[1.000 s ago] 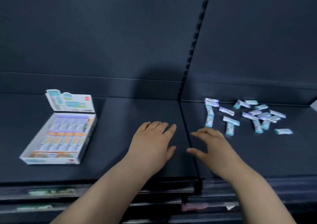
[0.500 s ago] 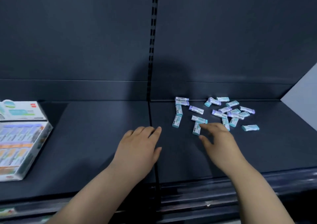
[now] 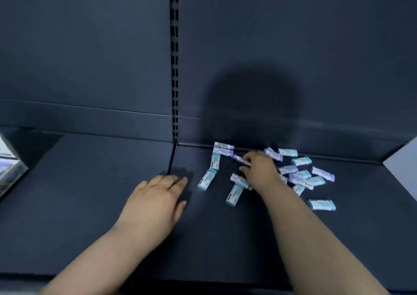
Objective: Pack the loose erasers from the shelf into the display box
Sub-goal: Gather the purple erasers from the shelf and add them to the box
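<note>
Several loose erasers in white sleeves with teal or purple ends lie scattered on the right half of the dark shelf. My right hand reaches over them; its fingertips touch a purple-ended eraser that still lies on the shelf, and the thumb stays apart below it. My left hand rests flat on the shelf left of the pile, fingers spread and holding nothing. Only a corner of the white display box shows at the far left edge.
A slotted upright splits the dark back panel, and a seam runs forward from it across the shelf. A pale side panel closes the shelf at the right. One teal eraser lies apart near the front right.
The view has swung right, so the display box has slid nearly out of frame. My right hand has moved farther back into the erasers. My left hand stays flat.
</note>
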